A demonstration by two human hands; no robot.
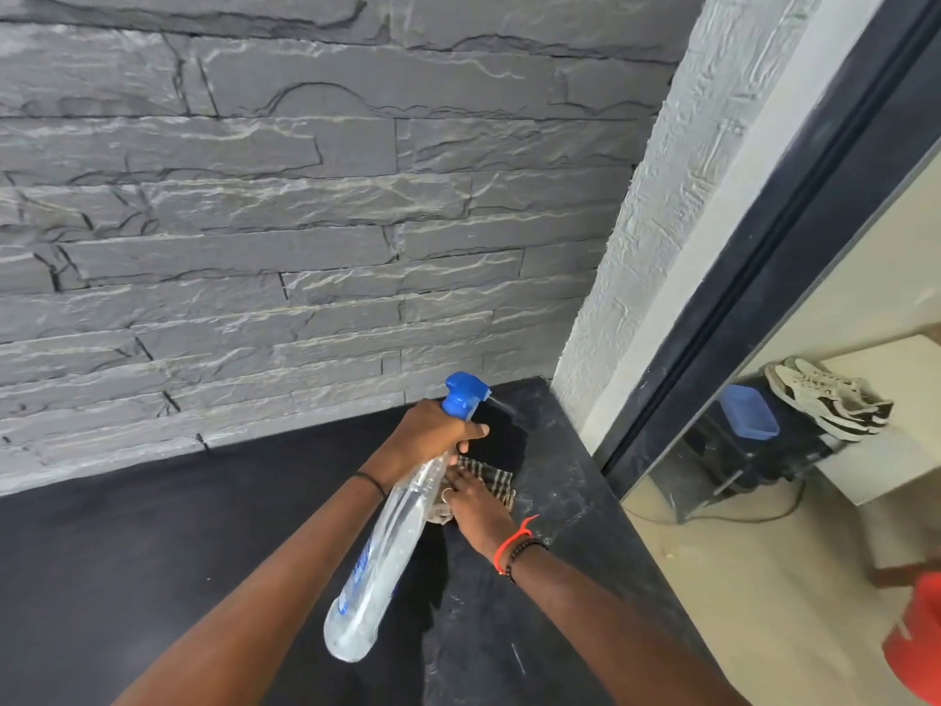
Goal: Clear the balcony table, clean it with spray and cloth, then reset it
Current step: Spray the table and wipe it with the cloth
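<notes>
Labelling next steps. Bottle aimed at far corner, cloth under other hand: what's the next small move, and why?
Probably slide the checked cloth forward into the far right corner. The left hand grips the clear plastic spray bottle with the blue trigger head, nozzle aimed at that corner, while the right hand presses the cloth flat on the dusty black stone table just short of it.

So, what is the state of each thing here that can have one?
spray bottle: held tilted, blue nozzle aimed at the table's far corner.
left hand: grips the bottle's neck.
right hand: flat on the cloth.
cloth: crumpled, lying on the table under the right hand.
table: dusty pale marks on its right side.
</notes>
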